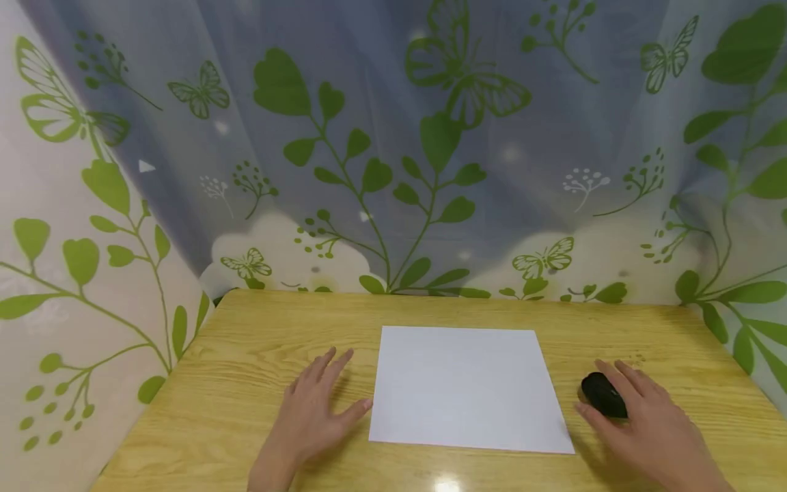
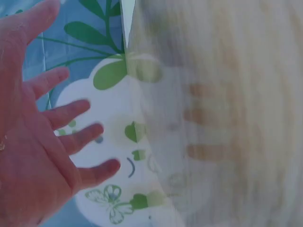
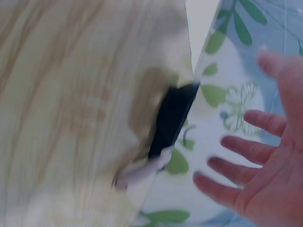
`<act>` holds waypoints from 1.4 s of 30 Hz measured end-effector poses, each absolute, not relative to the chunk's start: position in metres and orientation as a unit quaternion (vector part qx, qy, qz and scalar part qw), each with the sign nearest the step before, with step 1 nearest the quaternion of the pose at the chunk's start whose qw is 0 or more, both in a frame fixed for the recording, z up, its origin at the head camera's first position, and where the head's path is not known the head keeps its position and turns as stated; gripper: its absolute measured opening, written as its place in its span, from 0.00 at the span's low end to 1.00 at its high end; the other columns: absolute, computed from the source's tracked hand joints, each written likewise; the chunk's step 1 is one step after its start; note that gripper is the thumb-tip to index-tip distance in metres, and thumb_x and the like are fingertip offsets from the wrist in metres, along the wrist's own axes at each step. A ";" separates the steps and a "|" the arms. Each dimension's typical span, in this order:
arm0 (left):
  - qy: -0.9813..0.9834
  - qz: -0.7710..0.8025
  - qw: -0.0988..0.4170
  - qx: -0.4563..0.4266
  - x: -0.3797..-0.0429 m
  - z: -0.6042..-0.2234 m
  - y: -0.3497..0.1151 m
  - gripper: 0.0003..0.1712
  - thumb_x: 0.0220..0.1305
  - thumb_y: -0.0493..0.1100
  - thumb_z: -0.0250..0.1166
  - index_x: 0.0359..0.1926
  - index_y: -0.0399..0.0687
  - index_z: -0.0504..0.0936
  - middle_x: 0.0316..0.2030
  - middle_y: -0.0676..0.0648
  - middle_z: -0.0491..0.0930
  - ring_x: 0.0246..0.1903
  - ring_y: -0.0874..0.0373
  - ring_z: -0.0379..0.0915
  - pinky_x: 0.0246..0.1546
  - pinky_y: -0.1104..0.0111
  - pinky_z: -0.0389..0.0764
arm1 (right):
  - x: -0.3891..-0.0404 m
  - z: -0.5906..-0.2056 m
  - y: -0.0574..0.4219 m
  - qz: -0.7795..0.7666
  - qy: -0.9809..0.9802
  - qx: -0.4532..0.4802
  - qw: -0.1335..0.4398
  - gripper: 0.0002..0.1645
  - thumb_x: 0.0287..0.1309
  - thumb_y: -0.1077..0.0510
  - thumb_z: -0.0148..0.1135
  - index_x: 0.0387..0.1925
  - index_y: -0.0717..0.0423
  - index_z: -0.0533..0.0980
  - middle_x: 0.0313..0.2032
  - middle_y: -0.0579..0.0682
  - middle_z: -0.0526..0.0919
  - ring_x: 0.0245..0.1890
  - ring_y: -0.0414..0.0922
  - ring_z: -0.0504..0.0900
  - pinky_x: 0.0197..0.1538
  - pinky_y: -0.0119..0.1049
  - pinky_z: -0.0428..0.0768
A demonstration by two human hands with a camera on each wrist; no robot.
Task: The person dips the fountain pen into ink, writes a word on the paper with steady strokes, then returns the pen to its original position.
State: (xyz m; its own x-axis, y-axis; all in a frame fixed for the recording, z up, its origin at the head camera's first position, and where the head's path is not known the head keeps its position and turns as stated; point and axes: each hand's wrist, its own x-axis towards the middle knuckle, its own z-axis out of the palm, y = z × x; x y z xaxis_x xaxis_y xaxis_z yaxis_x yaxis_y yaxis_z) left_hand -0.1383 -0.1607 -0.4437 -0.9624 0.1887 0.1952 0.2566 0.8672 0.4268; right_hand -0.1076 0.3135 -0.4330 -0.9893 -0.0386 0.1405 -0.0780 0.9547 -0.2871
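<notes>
Mouse (image 1: 601, 394), likely light, rigid and best held by its sides, sits right of white paper (image 1: 468, 389), beside a right hand (image 1: 656, 420) with fingers spread; the left hand (image 1: 312, 415) splays opposite.

head: looking forward-down over wooden table (image 1: 246, 328) toward butterfly-print curtain (image 1: 393, 198) | left wrist, right wrist: rolled sideways, facing curtain close past left hand (image 2: 33, 156) and right hand (image 3: 274, 177) | head, right wrist: sharing computer mouse (image 1: 602, 395)

- Wooden table (image 1: 295, 318), pale yellow-brown, grain showing
- Bright glare (image 1: 447, 486) on its near part
- Curtain (image 1: 371, 75) behind it, bluish-grey with pale areas
- Green leaves (image 1: 283, 85), butterflies (image 1: 199, 96) and sprigs (image 1: 255, 179) printed on the curtain
</notes>
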 end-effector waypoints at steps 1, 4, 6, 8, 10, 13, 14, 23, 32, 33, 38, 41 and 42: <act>-0.961 -0.237 0.072 -0.124 -0.140 -0.443 -0.160 0.42 0.64 0.67 0.65 0.75 0.60 0.68 0.74 0.40 0.67 0.70 0.32 0.66 0.59 0.28 0.69 | -0.107 -0.431 0.319 0.146 -0.986 0.026 0.072 0.46 0.64 0.32 0.64 0.68 0.62 0.70 0.62 0.76 0.74 0.57 0.78 0.74 0.45 0.72 0.77; -0.955 -0.248 0.055 -0.152 -0.144 -0.441 -0.158 0.36 0.66 0.62 0.67 0.71 0.57 0.73 0.71 0.40 0.72 0.68 0.35 0.70 0.56 0.29 0.72 | -0.107 -0.429 0.337 0.155 -0.986 0.011 0.060 0.37 0.68 0.39 0.64 0.62 0.66 0.75 0.50 0.71 0.84 0.41 0.67 0.84 0.34 0.57 0.82; -0.952 -0.247 0.042 -0.173 -0.148 -0.440 -0.158 0.34 0.66 0.58 0.69 0.69 0.55 0.75 0.70 0.40 0.72 0.67 0.35 0.70 0.55 0.29 0.73 | -0.107 -0.430 0.348 0.164 -0.985 0.002 0.049 0.33 0.69 0.43 0.63 0.60 0.68 0.77 0.47 0.70 0.86 0.36 0.61 0.86 0.33 0.54 0.82; -0.951 -0.245 0.028 -0.188 -0.152 -0.441 -0.158 0.33 0.65 0.56 0.70 0.68 0.55 0.76 0.70 0.39 0.72 0.67 0.35 0.70 0.55 0.29 0.73 | -0.107 -0.433 0.358 0.177 -0.984 -0.007 0.036 0.32 0.70 0.45 0.63 0.58 0.70 0.77 0.45 0.69 0.87 0.33 0.56 0.87 0.32 0.52 0.83; -0.947 -0.248 0.011 -0.203 -0.156 -0.441 -0.157 0.33 0.64 0.54 0.71 0.68 0.54 0.76 0.71 0.39 0.71 0.68 0.34 0.69 0.54 0.28 0.72 | -0.107 -0.435 0.366 0.185 -0.982 -0.019 0.015 0.32 0.71 0.45 0.61 0.58 0.72 0.77 0.46 0.71 0.86 0.33 0.55 0.87 0.33 0.53 0.84; -0.942 -0.256 -0.024 -0.217 -0.162 -0.442 -0.155 0.34 0.63 0.55 0.71 0.69 0.57 0.76 0.73 0.40 0.69 0.70 0.31 0.65 0.56 0.25 0.67 | -0.107 -0.438 0.375 0.192 -0.980 -0.040 -0.017 0.33 0.71 0.45 0.61 0.58 0.74 0.75 0.45 0.71 0.86 0.33 0.55 0.88 0.35 0.54 0.85; -0.939 -0.260 -0.039 -0.220 -0.163 -0.443 -0.153 0.35 0.62 0.55 0.72 0.69 0.58 0.75 0.74 0.40 0.68 0.71 0.30 0.63 0.57 0.23 0.65 | -0.108 -0.438 0.377 0.193 -0.980 -0.044 -0.028 0.33 0.71 0.46 0.61 0.57 0.74 0.75 0.43 0.70 0.87 0.32 0.54 0.88 0.34 0.53 0.85; -0.938 -0.237 -0.109 -0.226 -0.168 -0.443 -0.142 0.35 0.63 0.58 0.70 0.69 0.59 0.75 0.78 0.44 0.60 0.76 0.28 0.50 0.62 0.19 0.51 | -0.112 -0.444 0.384 0.187 -0.981 -0.031 -0.051 0.31 0.60 0.58 0.70 0.58 0.75 0.73 0.34 0.61 0.88 0.30 0.55 0.90 0.31 0.49 0.85; -0.938 -0.229 -0.132 -0.225 -0.171 -0.442 -0.137 0.35 0.64 0.54 0.69 0.71 0.59 0.73 0.79 0.47 0.59 0.77 0.29 0.47 0.63 0.18 0.48 | -0.116 -0.453 0.390 0.180 -0.982 0.001 -0.060 0.34 0.57 0.58 0.73 0.60 0.71 0.72 0.31 0.48 0.89 0.28 0.44 0.89 0.29 0.44 0.80; -0.938 -0.228 -0.133 -0.224 -0.172 -0.443 -0.136 0.35 0.64 0.54 0.69 0.71 0.59 0.73 0.79 0.47 0.59 0.77 0.29 0.47 0.63 0.18 0.48 | -0.116 -0.453 0.389 0.182 -0.982 0.000 -0.057 0.34 0.56 0.59 0.72 0.61 0.71 0.72 0.31 0.48 0.89 0.27 0.44 0.88 0.29 0.43 0.80; -0.938 -0.227 -0.138 -0.224 -0.171 -0.445 -0.135 0.36 0.64 0.55 0.69 0.72 0.59 0.73 0.79 0.48 0.59 0.77 0.29 0.47 0.63 0.18 0.46 | -0.112 -0.446 0.385 0.188 -0.981 0.002 -0.039 0.35 0.57 0.64 0.69 0.64 0.71 0.68 0.32 0.50 0.88 0.26 0.43 0.88 0.24 0.36 0.76; -0.938 -0.227 -0.134 -0.224 -0.172 -0.445 -0.135 0.36 0.64 0.55 0.69 0.71 0.59 0.73 0.79 0.48 0.59 0.77 0.28 0.47 0.63 0.18 0.46 | -0.110 -0.442 0.380 0.184 -0.983 0.016 0.004 0.36 0.57 0.66 0.67 0.66 0.68 0.68 0.32 0.51 0.88 0.24 0.42 0.87 0.22 0.32 0.75; -0.938 -0.229 -0.134 -0.224 -0.172 -0.446 -0.135 0.36 0.64 0.55 0.69 0.71 0.59 0.73 0.79 0.48 0.59 0.77 0.28 0.47 0.63 0.18 0.46 | -0.111 -0.441 0.377 0.182 -0.983 0.024 0.026 0.35 0.57 0.67 0.67 0.66 0.67 0.69 0.31 0.50 0.87 0.23 0.40 0.86 0.21 0.31 0.74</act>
State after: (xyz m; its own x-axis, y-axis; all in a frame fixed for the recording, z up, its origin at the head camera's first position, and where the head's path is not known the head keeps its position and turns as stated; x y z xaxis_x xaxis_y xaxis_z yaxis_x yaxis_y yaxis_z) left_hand -0.1720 -0.1354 -0.4456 -0.8641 0.4810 -0.1482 0.3588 0.7951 0.4889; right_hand -0.1106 0.3771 -0.4406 -0.9976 -0.0373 0.0588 -0.0559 0.9323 -0.3574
